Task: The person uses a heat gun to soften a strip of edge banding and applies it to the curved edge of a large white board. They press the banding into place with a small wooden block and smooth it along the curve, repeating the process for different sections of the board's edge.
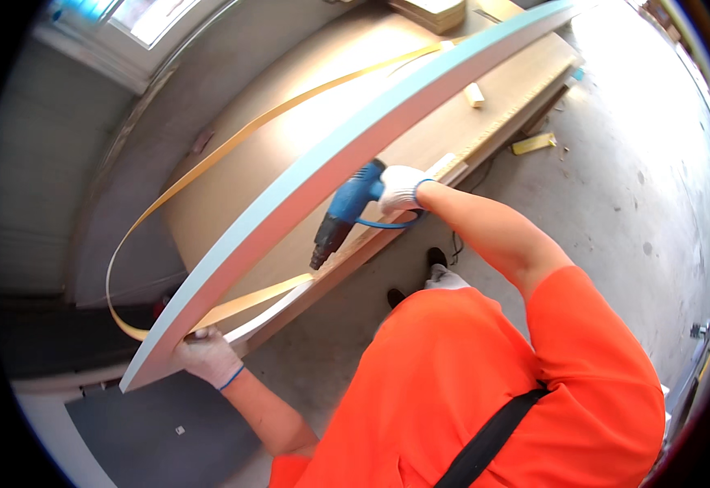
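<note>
My right hand (401,188), in a white glove, grips a blue heat gun (345,209) whose dark nozzle points down-left at the edge of a long pale blue panel (347,150) standing on edge. My left hand (207,356), also gloved, presses on the near end of that panel, where a yellow edge-banding strip (241,302) meets it. The strip loops out to the left and runs far up along the board (208,159).
A large brown board (306,114) lies flat under the panel on a bench. A small wood block (474,95) sits on it; a yellow scrap (533,144) lies on the concrete floor (615,211). Stacked boards (432,12) are at the far end. A window (127,24) is upper left.
</note>
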{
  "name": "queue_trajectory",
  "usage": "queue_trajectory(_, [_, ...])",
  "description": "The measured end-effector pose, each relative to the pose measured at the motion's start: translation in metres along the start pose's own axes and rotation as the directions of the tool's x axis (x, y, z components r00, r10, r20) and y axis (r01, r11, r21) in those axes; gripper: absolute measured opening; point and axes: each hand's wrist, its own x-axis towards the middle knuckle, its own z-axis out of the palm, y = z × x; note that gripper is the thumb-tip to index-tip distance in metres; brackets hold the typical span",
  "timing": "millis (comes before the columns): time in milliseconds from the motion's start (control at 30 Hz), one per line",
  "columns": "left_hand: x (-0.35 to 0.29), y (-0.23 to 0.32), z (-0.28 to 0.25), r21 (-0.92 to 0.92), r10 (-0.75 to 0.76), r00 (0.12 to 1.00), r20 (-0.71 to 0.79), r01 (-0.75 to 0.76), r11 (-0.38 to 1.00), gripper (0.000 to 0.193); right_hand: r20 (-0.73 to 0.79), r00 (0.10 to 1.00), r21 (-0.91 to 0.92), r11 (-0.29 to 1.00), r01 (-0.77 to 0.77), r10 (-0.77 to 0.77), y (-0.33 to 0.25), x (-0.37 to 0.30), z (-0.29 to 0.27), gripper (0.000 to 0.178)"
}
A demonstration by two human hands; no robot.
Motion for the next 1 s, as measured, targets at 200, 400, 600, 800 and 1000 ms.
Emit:
queue_trajectory(200, [-0.002, 0.0, -0.005, -0.038, -0.067, 0.992, -0.102, 0.063, 0.997, 0.012, -0.038, 0.998, 0.212, 0.977, -0.035, 0.044, -0.047, -0.046, -0.008, 0.038])
queue_trajectory(400, [-0.008, 0.009, 0.017, -0.121, -0.109, 0.984, -0.143, 0.092, 0.988, 0.007, -0.149, 0.987, 0.323, 0.946, -0.015, 0.066, -0.076, -0.074, -0.017, 0.043])
queue_trajectory(600, [-0.001, 0.006, 0.001, -0.194, -0.209, 0.971, -0.113, 0.185, 0.963, 0.026, -0.24, 0.971, 0.356, 0.932, 0.071, 0.018, -0.096, -0.097, -0.014, 0.044])
queue_trajectory(800, [-0.006, 0.012, 0.015, -0.221, -0.181, 0.979, -0.094, 0.157, 0.963, 0.023, -0.349, 0.937, 0.362, 0.92, 0.147, -0.013, -0.099, -0.106, -0.009, 0.045])
queue_trajectory(1000, [-0.005, 0.008, 0.015, -0.231, -0.201, 0.969, -0.14, 0.166, 0.959, 0.022, -0.377, 0.925, 0.246, 0.967, 0.061, 0.038, -0.066, -0.096, 0.014, 0.049])
